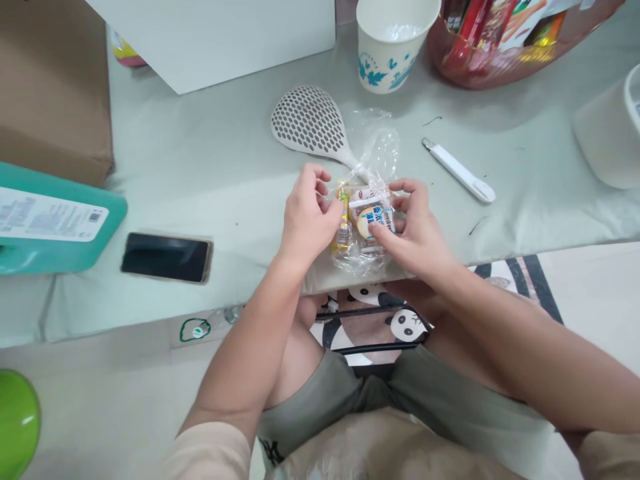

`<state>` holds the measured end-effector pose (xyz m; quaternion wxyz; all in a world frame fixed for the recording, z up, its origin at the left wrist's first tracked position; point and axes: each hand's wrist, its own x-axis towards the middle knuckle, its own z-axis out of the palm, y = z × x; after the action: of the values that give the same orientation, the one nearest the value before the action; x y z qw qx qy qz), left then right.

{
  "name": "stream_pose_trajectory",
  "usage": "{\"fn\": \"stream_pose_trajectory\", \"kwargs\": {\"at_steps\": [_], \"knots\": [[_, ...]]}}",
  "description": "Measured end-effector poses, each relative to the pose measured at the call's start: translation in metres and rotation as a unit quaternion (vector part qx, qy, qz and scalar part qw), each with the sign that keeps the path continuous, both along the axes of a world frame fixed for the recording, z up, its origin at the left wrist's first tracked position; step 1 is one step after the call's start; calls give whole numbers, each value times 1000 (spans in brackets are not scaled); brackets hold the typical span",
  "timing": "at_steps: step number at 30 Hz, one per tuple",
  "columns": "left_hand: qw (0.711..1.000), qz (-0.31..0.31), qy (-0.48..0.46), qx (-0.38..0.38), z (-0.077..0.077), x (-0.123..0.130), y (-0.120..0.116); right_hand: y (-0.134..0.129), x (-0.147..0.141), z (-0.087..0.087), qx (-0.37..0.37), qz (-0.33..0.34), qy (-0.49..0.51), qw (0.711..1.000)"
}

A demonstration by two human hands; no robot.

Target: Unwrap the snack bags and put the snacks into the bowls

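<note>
A clear plastic bag (383,150) with several small wrapped snacks lies near the table's front edge, its crinkled top pointing away from me. Inside are a yellow packet (342,233) on the left and a blue-and-white packet (367,221) with a round biscuit printed on it. My left hand (309,217) is at the bag's left side, fingers curled and thumb against the yellow packet. From the right, my right hand (423,230) grips the bag, thumb over the blue-and-white packet. A grey slotted skimmer (310,123) lies just beyond, its handle end hidden under the plastic.
A white box cutter (460,172) lies to the right, a phone (167,257) to the left beside a green jug (60,223). Farther back stand a paper cup (387,67), a red bowl of packets (467,73), a white container (607,137) and a cardboard box (55,87).
</note>
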<state>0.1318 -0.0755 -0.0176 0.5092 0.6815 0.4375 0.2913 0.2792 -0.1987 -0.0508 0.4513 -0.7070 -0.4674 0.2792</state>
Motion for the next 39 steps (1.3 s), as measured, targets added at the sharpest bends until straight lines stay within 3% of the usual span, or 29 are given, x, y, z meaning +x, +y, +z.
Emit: {"fn": "stream_pose_trajectory", "kwargs": {"at_steps": [10, 15, 18, 21, 23, 25, 29, 33, 36, 39], "knots": [[999, 47, -15, 2, -7, -31, 22, -1, 8, 12, -24, -4, -106, 994], [996, 67, 53, 7, -14, -54, 32, -3, 4, 18, -49, 20, -164, 985], [995, 57, 75, 42, -7, -60, 31, -4, 4, 20, -8, -3, -242, 970], [997, -15, 37, 71, 4, -56, 24, -2, 5, 19, 86, -22, -299, 950], [995, -62, 12, 72, 10, -48, 19, 3, 5, 17, 136, -2, -301, 944], [995, -71, -7, 68, 11, -38, 15, 12, 5, 15, 159, 2, -292, 943], [997, -37, -10, 68, 6, -22, 17, 37, 8, 12, 122, -43, -256, 958], [986, -8, 50, 157, -1, -20, 26, 54, 8, 13, 58, -73, -215, 972], [975, 19, 72, 212, -5, -26, 34, 57, 11, 13, 69, -102, -193, 974], [973, 51, 63, 214, -9, -33, 42, 56, 17, 14, 85, -126, -163, 975]]}}
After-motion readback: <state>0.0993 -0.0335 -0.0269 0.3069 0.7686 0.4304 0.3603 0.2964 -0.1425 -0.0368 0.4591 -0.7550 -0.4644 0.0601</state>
